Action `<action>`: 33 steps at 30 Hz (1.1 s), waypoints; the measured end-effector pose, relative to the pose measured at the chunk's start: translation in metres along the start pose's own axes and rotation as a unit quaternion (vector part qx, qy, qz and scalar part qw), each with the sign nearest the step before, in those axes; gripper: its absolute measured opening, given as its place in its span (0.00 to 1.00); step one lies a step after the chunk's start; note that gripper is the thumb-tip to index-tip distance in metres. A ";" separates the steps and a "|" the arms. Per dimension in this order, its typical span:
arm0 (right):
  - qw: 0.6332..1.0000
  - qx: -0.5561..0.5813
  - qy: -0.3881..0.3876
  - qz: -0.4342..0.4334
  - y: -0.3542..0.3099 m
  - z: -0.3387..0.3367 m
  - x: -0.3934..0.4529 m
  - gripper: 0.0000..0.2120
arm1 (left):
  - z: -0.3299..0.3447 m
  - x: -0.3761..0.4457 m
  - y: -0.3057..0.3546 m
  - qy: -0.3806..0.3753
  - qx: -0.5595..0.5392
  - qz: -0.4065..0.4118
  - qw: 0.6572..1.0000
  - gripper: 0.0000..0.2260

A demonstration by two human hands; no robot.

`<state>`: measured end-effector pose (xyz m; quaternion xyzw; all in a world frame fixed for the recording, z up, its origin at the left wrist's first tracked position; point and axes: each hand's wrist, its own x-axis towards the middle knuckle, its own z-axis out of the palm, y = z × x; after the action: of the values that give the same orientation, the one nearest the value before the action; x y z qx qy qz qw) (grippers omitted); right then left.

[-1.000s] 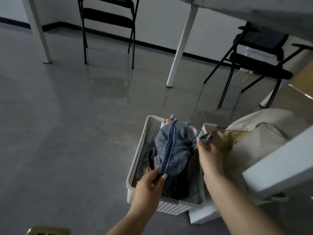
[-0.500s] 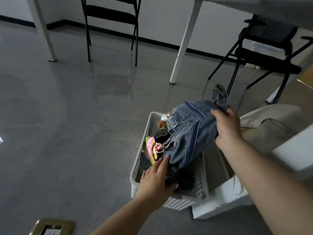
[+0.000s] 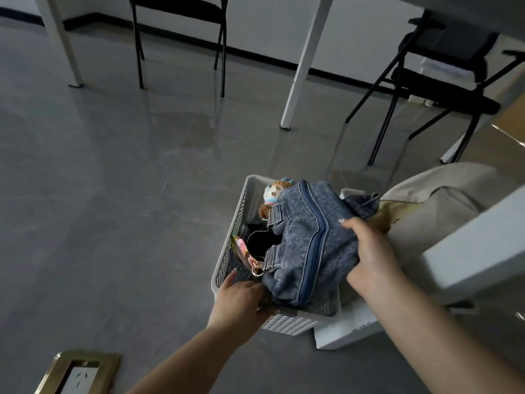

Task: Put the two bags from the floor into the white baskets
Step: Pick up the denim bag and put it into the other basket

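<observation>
A blue denim bag (image 3: 309, 237) with a dark zipper lies on its side inside a white perforated basket (image 3: 235, 228) on the floor. Small plush charms (image 3: 274, 191) and a colourful tag hang at its left end. My right hand (image 3: 369, 251) grips the bag's right side. My left hand (image 3: 241, 297) holds the bag's near lower corner at the basket's front rim. A beige canvas bag (image 3: 431, 211) fills a second white basket (image 3: 349, 331) directly to the right, mostly hidden by a white beam.
A white table leg (image 3: 301, 66) stands behind the baskets, with black folding chairs (image 3: 443, 89) right and another (image 3: 181, 38) at the back left. A brass floor socket (image 3: 76, 373) sits near left. A white beam (image 3: 477, 245) crosses the right side. Grey floor stretches left.
The denim bag has been turned from upright onto its side and lowered into the basket. My right hand shifted from its strap to its side; my left hand stayed at the near end.
</observation>
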<state>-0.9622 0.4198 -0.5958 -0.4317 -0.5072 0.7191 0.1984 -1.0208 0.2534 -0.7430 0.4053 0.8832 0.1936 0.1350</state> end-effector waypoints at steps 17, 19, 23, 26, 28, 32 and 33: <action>0.998 0.028 -0.049 0.021 0.005 -0.025 -0.039 0.18 | -0.004 -0.003 0.005 0.032 -0.034 -0.014 0.999 0.15; 0.999 0.025 -0.032 0.020 0.001 -0.024 -0.032 0.16 | -0.003 -0.003 0.005 0.033 -0.031 -0.017 0.999 0.15; 0.998 -0.041 0.022 -0.039 -0.022 -0.008 -0.003 0.12 | 0.001 -0.001 0.007 0.049 -0.032 -0.027 0.998 0.14; 0.988 -0.089 0.029 -0.120 -0.048 0.003 0.022 0.04 | 0.003 0.004 0.010 0.049 -0.022 -0.039 0.998 0.14; 0.977 -0.109 0.041 -0.180 -0.061 0.004 0.039 0.04 | 0.004 0.011 0.014 0.044 -0.021 -0.055 0.997 0.14; 0.908 -0.299 0.168 -0.242 -0.051 -0.018 0.070 0.15 | 0.007 0.022 0.019 0.044 -0.023 -0.077 0.996 0.14; 0.900 -0.321 0.200 -0.217 -0.044 -0.025 0.076 0.21 | 0.008 0.023 0.020 0.044 -0.021 -0.077 0.996 0.13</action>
<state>-0.9898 0.5068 -0.5909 -0.4859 -0.7411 0.3551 0.2976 -1.0192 0.2846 -0.7430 0.3240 0.9127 0.2188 0.1189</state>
